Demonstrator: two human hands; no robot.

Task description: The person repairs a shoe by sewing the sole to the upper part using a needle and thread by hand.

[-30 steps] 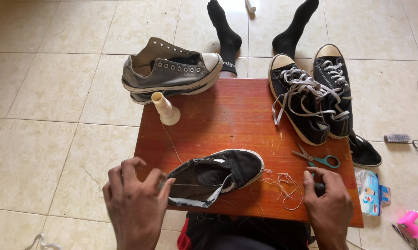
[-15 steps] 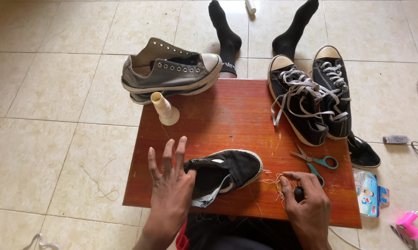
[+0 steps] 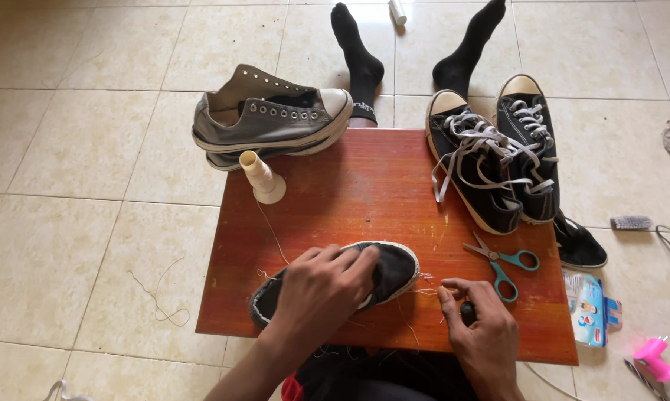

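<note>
Left hand: your left hand [image 3: 321, 291] lies palm-down over the black shoe [image 3: 394, 269], fingers spread across its upper and pressing it flat; the grip is released, resting rather than clasping.
Right hand: your right hand [image 3: 483, 334] sits at the near right of the tabletop [image 3: 372, 186], its grip clenched around a small dark tool [image 3: 468, 312] whose tip is too small to make out.
Black shoe: it lies on its side near the front edge of the tabletop, toe pointing right, white sole rim showing, loose thread [image 3: 416, 286] trailing from it toward your right hand.
Thread spool: a cream cone-shaped spool [image 3: 261, 178] stands upright at the far left of the tabletop, with a strand running down toward the shoe.
Scissors: teal-handled scissors [image 3: 502, 261] lie just beyond your right hand, blades pointing away from you.
Grey shoes: a grey unlaced pair [image 3: 272, 119] is stacked at the far left corner, overhanging the edge.
Black laced pair: two black sneakers with white laces [image 3: 491, 156] rest at the far right corner.
Floor: your legs in black socks [image 3: 364, 70] stretch out over the tiled floor [image 3: 90, 148] beyond the tabletop.
</note>
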